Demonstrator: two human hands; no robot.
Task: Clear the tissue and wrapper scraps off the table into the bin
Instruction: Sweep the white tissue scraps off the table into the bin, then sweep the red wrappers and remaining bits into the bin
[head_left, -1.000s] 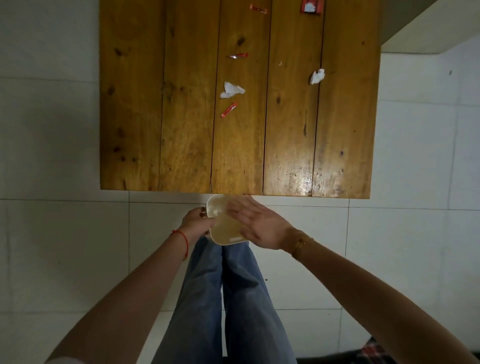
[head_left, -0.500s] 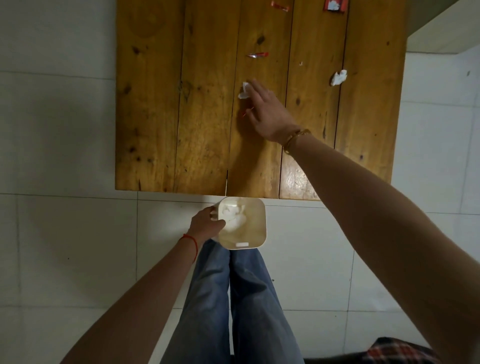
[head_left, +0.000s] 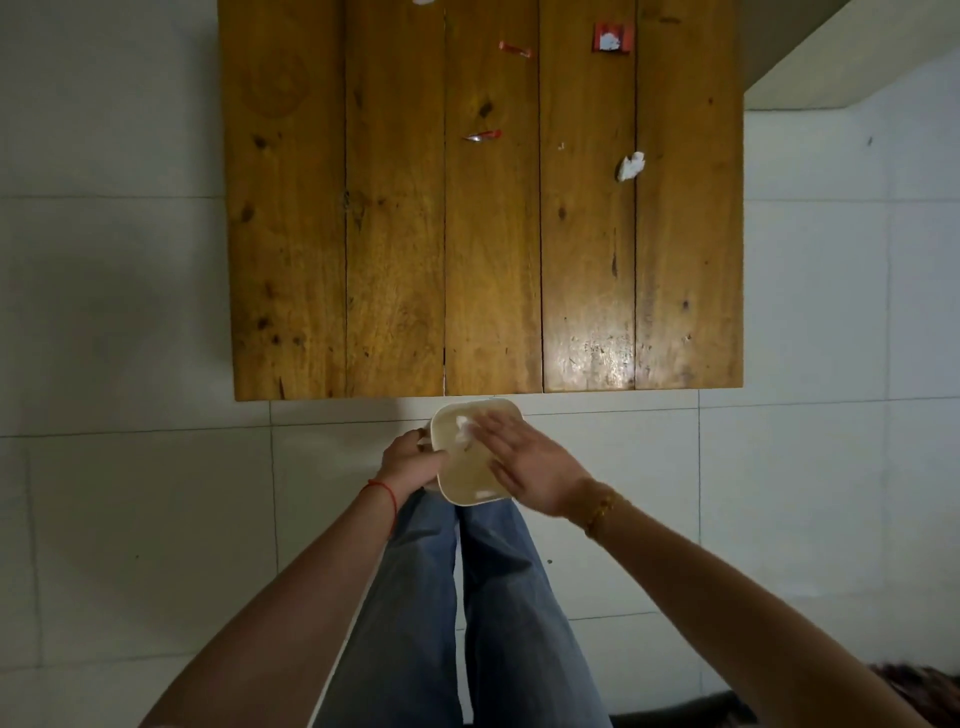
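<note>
My left hand (head_left: 412, 461) grips the left rim of a small cream bin (head_left: 467, 480) held just below the table's near edge. My right hand (head_left: 524, 467) hovers flat over the bin's right half, fingers spread, with a white tissue scrap (head_left: 464, 426) lying in the bin at its fingertips. On the wooden table (head_left: 395, 249) lie a white tissue wad (head_left: 631, 166) at the right, a red wrapper (head_left: 483, 136) in the middle, another red wrapper (head_left: 516, 49) farther back, and a red-and-white wrapper (head_left: 613, 39) at the far right. A white scrap (head_left: 423, 2) shows at the top edge.
The floor is pale tile. My legs in blue jeans (head_left: 467, 613) are under the bin. A pale ledge (head_left: 831, 57) runs at the upper right beside the table. Dark cloth (head_left: 914, 696) lies at the bottom right corner.
My right hand came back from the middle of the table to over the bin. The tissue wad and small red wrapper it reached for are gone from the table; a white scrap lies in the bin.
</note>
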